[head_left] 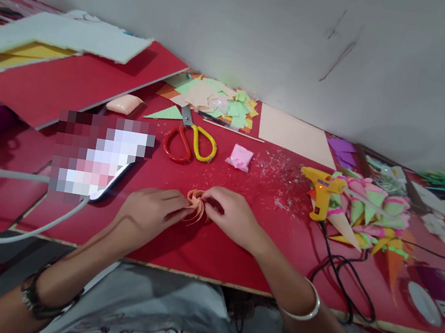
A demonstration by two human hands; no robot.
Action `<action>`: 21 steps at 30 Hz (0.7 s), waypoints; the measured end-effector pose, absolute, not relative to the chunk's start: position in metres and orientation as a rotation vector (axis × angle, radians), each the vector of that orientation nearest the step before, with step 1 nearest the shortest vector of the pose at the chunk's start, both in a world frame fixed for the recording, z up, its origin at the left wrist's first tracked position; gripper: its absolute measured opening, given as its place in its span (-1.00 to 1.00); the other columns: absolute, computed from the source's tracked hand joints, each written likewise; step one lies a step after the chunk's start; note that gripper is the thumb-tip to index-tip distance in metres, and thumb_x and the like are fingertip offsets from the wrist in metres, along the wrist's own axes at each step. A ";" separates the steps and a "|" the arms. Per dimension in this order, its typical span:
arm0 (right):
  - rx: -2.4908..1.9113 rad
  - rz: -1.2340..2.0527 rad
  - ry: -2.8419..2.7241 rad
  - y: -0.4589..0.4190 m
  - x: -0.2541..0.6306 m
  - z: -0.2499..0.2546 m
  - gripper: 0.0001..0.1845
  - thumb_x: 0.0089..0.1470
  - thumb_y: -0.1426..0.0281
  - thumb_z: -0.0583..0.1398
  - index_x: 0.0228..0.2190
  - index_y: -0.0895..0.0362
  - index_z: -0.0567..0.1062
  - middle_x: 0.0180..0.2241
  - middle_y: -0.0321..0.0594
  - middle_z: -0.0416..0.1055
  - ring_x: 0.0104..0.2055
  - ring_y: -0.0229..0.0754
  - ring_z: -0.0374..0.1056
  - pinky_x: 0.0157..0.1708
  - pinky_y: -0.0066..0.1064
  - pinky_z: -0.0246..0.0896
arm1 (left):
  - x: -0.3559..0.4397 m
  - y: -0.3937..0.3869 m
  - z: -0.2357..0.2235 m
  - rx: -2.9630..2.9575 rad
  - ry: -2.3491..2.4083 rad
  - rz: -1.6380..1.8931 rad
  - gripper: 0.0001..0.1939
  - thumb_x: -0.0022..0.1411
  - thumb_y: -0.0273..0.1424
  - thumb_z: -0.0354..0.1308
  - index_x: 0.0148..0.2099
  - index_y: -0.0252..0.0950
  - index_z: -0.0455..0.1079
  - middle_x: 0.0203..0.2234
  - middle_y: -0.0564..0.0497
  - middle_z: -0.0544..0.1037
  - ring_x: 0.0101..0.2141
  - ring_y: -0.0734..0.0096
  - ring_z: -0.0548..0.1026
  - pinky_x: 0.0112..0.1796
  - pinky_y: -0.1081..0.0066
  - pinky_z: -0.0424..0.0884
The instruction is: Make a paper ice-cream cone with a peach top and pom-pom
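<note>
An orange paper piece with thin curled strips [196, 202] is pinched between my two hands, just above the red tabletop [208, 254]. My left hand [156, 209] grips its left side with fingers bent together. From the other side, my right hand [232, 213] closes its fingertips on the right edge; part of the paper is hidden there. Scissors with one red and one yellow handle [189, 141] lie beyond my hands, blades pointing away. Near them sits a small pink packet [241, 157].
A yellow glue gun [322, 191] with a black cord rests at the right beside several paper cones [372, 204]. A phone [100, 164] with a white cable stands at the left. Paper scraps [220, 101] and a cream sheet [295, 133] lie along the wall; red board [79, 82] is back left.
</note>
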State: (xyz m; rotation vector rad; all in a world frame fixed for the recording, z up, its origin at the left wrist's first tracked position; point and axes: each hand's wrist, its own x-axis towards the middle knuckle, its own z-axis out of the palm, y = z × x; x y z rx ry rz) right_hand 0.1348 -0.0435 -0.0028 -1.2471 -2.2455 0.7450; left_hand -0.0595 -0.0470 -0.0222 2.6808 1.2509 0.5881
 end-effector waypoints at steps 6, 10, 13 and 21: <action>-1.217 0.758 -2.244 -0.043 0.135 -0.004 -0.84 0.06 0.49 0.03 -0.31 0.11 0.38 -0.28 -0.23 0.40 -0.25 -0.28 0.31 -0.26 -0.47 0.11 | -0.060 -0.048 -0.023 2.724 1.210 0.644 -0.73 0.23 -0.30 -0.09 -0.31 -0.22 0.42 -0.42 0.06 0.54 -0.45 0.46 0.44 -0.46 0.48 0.25; -1.179 0.772 -2.247 -0.044 0.134 -0.003 -0.82 0.07 0.51 0.03 -0.31 0.11 0.39 -0.28 -0.25 0.40 -0.25 -0.28 0.30 -0.26 -0.47 0.11 | -0.060 -0.047 -0.023 2.772 1.189 0.723 -0.75 0.23 -0.32 -0.07 -0.31 -0.23 0.43 -0.42 0.06 0.54 -0.47 0.51 0.44 -0.47 0.50 0.26; -1.169 0.777 -2.249 -0.044 0.134 -0.003 -0.82 0.07 0.52 0.03 -0.31 0.10 0.39 -0.28 -0.26 0.40 -0.25 -0.29 0.30 -0.26 -0.48 0.11 | -0.060 -0.047 -0.022 2.762 1.197 0.710 -0.75 0.23 -0.31 -0.07 -0.31 -0.23 0.43 -0.43 0.08 0.55 -0.47 0.50 0.44 -0.47 0.50 0.27; -1.142 0.798 -2.253 -0.044 0.134 -0.002 -0.81 0.07 0.54 0.03 -0.32 0.10 0.39 -0.30 -0.26 0.40 -0.25 -0.29 0.29 -0.25 -0.50 0.10 | -0.062 -0.048 -0.022 2.699 1.224 0.640 -0.72 0.24 -0.29 -0.10 -0.29 -0.22 0.43 -0.41 0.07 0.55 -0.43 0.49 0.46 -0.43 0.51 0.29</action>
